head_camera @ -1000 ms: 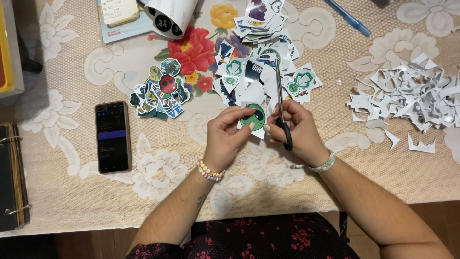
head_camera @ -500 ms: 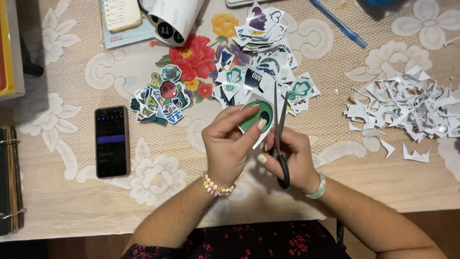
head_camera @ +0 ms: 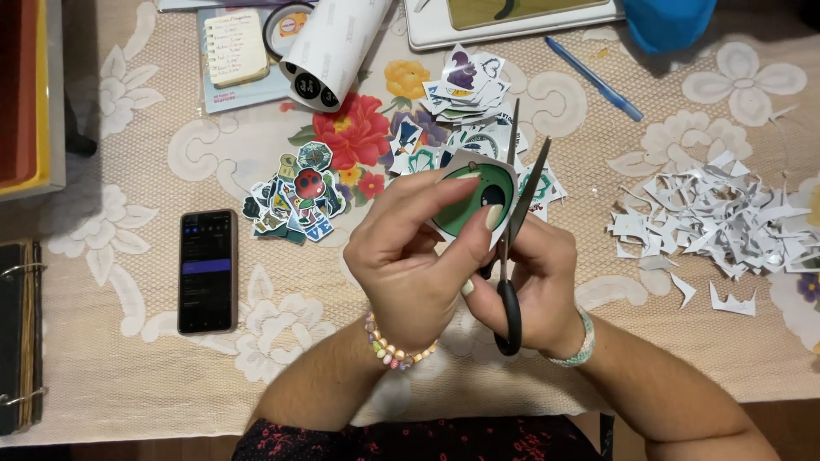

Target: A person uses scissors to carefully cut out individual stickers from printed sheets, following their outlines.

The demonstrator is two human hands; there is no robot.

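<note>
My left hand point(head_camera: 410, 256) pinches a round green sticker with a white border point(head_camera: 468, 198), held upright above the table. My right hand point(head_camera: 534, 277) grips black-handled scissors point(head_camera: 512, 230), blades parted and pointing away from me, right beside the sticker's right edge. Behind the hands lies a heap of uncut sticker sheets point(head_camera: 465, 107). A small pile of cut-out stickers point(head_camera: 295, 196) sits to the left.
A black phone point(head_camera: 207, 271) lies at the left. White paper scraps point(head_camera: 713, 218) are heaped at the right. A white roll point(head_camera: 329, 51), a notepad point(head_camera: 235, 47), a blue pen point(head_camera: 594, 77) and a tray point(head_camera: 512, 21) sit at the back. A dark ring binder point(head_camera: 17, 337) lies at the far left edge.
Both hands have lifted the sticker and scissors closer to the camera. The scissor blades are now spread at the sticker's edge, and the sticker has turned in my left hand.
</note>
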